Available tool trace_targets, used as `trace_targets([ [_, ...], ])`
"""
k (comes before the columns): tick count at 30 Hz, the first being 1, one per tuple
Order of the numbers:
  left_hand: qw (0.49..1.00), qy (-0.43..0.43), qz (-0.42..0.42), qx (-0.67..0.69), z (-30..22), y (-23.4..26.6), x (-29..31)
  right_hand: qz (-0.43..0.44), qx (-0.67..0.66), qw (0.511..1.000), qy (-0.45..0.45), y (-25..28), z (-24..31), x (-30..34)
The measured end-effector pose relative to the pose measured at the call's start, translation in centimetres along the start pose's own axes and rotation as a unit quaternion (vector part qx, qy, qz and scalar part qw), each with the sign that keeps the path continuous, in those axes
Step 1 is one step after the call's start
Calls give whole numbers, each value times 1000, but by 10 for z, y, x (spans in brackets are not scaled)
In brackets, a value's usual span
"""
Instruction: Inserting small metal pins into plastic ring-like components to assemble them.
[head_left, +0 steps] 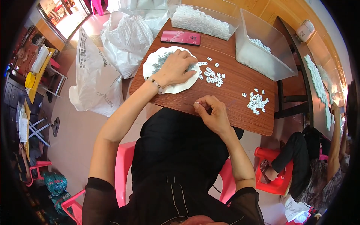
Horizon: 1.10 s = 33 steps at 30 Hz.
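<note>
My left hand [175, 69], with a beaded bracelet on its wrist, rests over a white scalloped plate [168, 88]. Its thumb and forefinger are apart, with small grey-green pieces [162, 60] beneath and beside them. Near the table's front edge, my right hand [214, 113] pinches a tiny white piece [197, 102] between thumb and fingertip. Just right of the plate lies a loose scatter of small white pieces with dark holes [213, 77]. A denser heap of similar white pieces [257, 102] sits at the table's right side.
Two clear bins, one at the back [202, 22] and one at the right [258, 60], hold white pieces. A pink phone [180, 38] lies behind the plate. White sacks [98, 75] stand left of the brown table [174, 101]. Another person [318, 168] sits at the right.
</note>
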<state>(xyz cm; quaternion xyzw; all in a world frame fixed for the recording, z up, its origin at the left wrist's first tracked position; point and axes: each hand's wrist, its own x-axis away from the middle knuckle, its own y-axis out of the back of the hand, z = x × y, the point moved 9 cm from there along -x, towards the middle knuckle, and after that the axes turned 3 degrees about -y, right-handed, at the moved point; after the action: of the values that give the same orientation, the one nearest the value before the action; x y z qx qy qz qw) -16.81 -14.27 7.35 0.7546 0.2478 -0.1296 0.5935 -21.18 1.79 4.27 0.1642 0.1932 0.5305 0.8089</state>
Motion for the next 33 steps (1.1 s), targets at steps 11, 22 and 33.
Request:
trace_targets([
  [11, 999, 32, 5, 15, 15, 16, 14, 20, -57, 998, -18, -1, -23, -6],
  [22, 959, 219, -49, 173, 56, 32, 44, -13, -70, 997, -14, 3, -22, -7],
  [33, 964, 233, -31, 124, 52, 32, 52, -15, -79, 997, -8, 4, -20, -7],
])
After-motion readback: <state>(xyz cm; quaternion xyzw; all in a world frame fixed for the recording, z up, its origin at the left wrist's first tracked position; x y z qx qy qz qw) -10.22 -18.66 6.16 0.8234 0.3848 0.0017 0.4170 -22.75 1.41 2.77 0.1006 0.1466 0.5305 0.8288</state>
